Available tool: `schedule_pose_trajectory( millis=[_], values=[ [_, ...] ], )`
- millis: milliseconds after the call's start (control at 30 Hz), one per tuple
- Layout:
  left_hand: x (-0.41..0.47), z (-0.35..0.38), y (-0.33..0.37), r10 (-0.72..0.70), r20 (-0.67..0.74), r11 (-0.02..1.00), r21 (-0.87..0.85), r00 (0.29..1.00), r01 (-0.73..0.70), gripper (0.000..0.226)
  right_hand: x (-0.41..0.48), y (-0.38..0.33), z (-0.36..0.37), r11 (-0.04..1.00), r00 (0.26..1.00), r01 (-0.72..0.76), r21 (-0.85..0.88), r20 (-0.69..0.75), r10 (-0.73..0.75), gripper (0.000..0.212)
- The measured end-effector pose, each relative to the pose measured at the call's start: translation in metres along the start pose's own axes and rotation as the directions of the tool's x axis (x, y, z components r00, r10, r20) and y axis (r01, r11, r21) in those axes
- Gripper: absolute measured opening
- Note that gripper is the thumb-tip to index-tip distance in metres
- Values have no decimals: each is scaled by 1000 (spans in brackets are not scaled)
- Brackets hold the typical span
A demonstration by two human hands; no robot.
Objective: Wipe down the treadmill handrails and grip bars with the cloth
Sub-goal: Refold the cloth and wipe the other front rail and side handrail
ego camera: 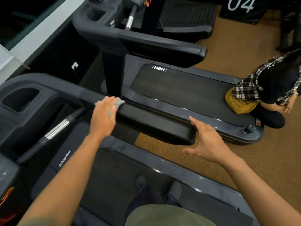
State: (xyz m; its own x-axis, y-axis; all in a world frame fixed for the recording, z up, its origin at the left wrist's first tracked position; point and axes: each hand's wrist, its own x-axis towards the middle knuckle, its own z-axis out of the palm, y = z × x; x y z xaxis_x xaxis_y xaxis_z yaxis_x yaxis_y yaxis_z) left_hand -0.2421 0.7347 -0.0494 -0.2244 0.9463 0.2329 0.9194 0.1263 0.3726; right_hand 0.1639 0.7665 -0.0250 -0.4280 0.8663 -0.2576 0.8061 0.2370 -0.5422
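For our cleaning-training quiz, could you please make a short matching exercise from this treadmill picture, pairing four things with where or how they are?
Things:
1. grey cloth
2. right hand
3. yellow bag
4. left hand

States or places:
A. on the neighbouring treadmill's belt, beside a crouching person
B. open and empty, near the free end of the handrail
C. pressed flat on the handrail
D. trapped between a palm and the handrail

Pairs: 1-D, 2-B, 3-A, 4-C

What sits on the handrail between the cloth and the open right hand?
Nothing: in the head view the handrail runs bare from the cloth under the left hand to the right hand.
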Motion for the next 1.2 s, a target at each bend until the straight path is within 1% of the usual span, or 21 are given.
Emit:
schedule_pose_trajectory(
  millis=[100, 167, 233, 267, 367, 433, 467, 567, 633, 700, 733, 800, 900, 967, 1000, 1033, 1067, 1100, 1133, 1167, 1200],
  values=[
    [21, 4, 3, -199, 3, 980, 1, 980, 199, 37, -1, -2, -1, 1000, 1000, 4, 11, -5, -4, 131],
    [33, 9, 34, -254, 26, 966, 50, 967, 252, 47, -3, -3, -1, 1000, 999, 18, 25, -33, -17, 127],
    [36, 13, 81, -165, 105, 978, 150, 981, 148, 56, -5, -4, -2, 999, 997, 28, 19, -70, -27, 121],
    [34, 15, 107, -117, 178, 975, 206, 977, 79, 51, -6, -3, -3, 1000, 996, 26, 15, -82, -25, 119],
    [27, 37, 178, -3, 397, 943, 307, 918, -130, 35, -9, -1, -7, 999, 991, 2, 34, -133, 2, 112],
    [13, 57, 219, 84, 483, 930, 276, 871, -243, 34, -12, 0, -7, 998, 977, 0, 63, -215, 14, 106],
    [1, 66, 233, 142, 478, 933, 229, 867, -278, 33, -13, 0, -7, 997, 968, 7, 79, -252, 13, 101],
    [-31, 79, 240, 321, 336, 942, -16, 886, -335, 26, -13, -2, -5, 994, 953, 21, 104, -303, 12, 86],
    [-40, 80, 218, 448, 286, 894, -129, 847, -430, 28, -10, -3, -2, 996, 959, 18, 90, -282, 8, 81],
    [-36, 74, 183, 525, 242, 850, -116, 816, -513, 34, -5, -3, 3, 998, 969, 22, 61, -247, -6, 81],
    [-31, 70, 163, 515, 200, 857, -81, 834, -509, 35, -3, -5, 6, 999, 975, 25, 44, -223, -15, 81],
    [-18, 58, 117, 431, 96, 902, -15, 897, -432, 36, 3, -10, 10, 999, 984, 36, 5, -177, -35, 80],
    [-1, 37, 49, 250, -27, 966, 72, 968, -248, 33, 12, -18, 16, 995, 988, 67, -75, -137, -77, 73],
    [8, 24, 11, 89, -103, 991, 104, 991, -78, 33, 17, -24, 19, 988, 986, 75, -134, -141, -93, 70],
    [11, 20, -4, -22, -134, 994, 103, 991, 36, 35, 20, -27, 19, 986, 984, 68, -153, -154, -92, 69],
    [12, 17, -16, -159, -164, 983, 66, 974, 172, 38, 23, -31, 19, 985, 982, 58, -163, -169, -85, 68],
    [12, 16, -24, -314, -188, 949, -24, 931, 315, 42, 26, -35, 20, 985, 980, 51, -163, -180, -81, 67],
    [9, 16, -24, -473, -187, 878, -179, 861, 443, 46, 29, -38, 20, 985, 980, 55, -161, -181, -85, 65],
    [6, 18, -17, -614, -145, 763, -360, 776, 537, 50, 33, -42, 21, 985, 980, 69, -159, -173, -97, 65],
    [3, 22, -1, -717, -77, 626, -508, 693, 592, 54, 38, -47, 23, 983, 981, 88, -159, -159, -113, 64],
    [-1, 28, 21, -781, -10, 502, -606, 625, 618, 58, 43, -52, 24, 981, 981, 108, -159, -144, -131, 63]
  ],
)
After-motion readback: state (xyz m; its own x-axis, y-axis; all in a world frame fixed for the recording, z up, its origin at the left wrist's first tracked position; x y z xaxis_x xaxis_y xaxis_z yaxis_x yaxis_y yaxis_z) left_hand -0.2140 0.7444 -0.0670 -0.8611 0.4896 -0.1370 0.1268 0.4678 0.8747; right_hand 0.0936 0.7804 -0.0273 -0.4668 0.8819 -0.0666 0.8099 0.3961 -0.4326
